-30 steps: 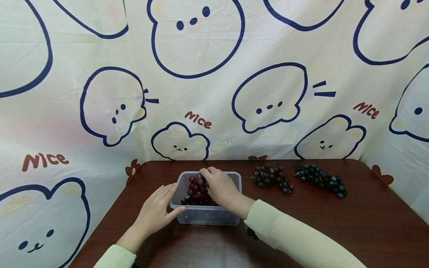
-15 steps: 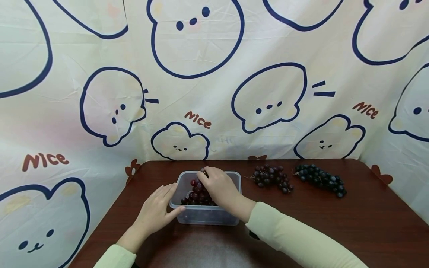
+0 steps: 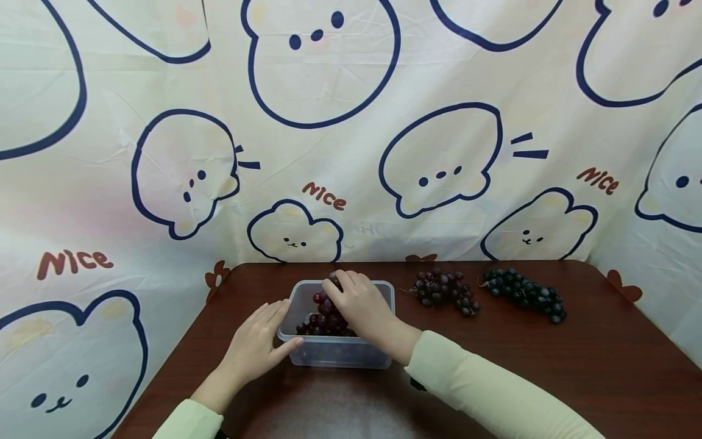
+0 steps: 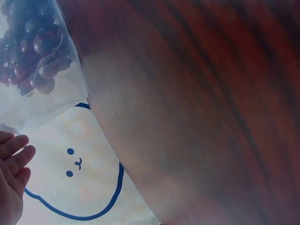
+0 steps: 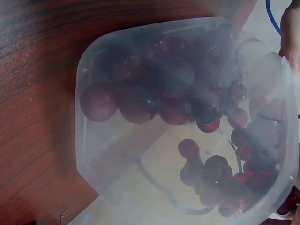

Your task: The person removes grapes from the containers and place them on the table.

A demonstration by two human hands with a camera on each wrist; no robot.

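Box: a clear plastic box (image 3: pixel 340 355) stands upright on the dark wood-grain counter (image 3: pixel 521 372), open at the top. Contents: red grapes (image 3: pixel 326 323), partly heaped toward the rim and partly low against the near wall; the right wrist view shows them hazily through the plastic.

Right hand (image 3: pixel 366 306): reaches in over the near rim, thumb and fingers bent around the upper part of the red grapes. The lower grapes lie in the box; exact fingertip contact is partly hidden.

Left hand (image 3: pixel 256 336): at the box's left side, fingers extended and close together, thumb apart from them and at the near left corner. The hand steadies nothing else.

Right of the box, on the counter: a dark purple bunch (image 3: pixel 443 291), stem toward the box; beyond it, well apart from the box, a longer black bunch (image 3: pixel 523 292), lying aslant. Behind: a pale cloth (image 3: pixel 351 152) printed with blue-outlined bears. Both sleeves (image 3: pixel 482 381) pale green.
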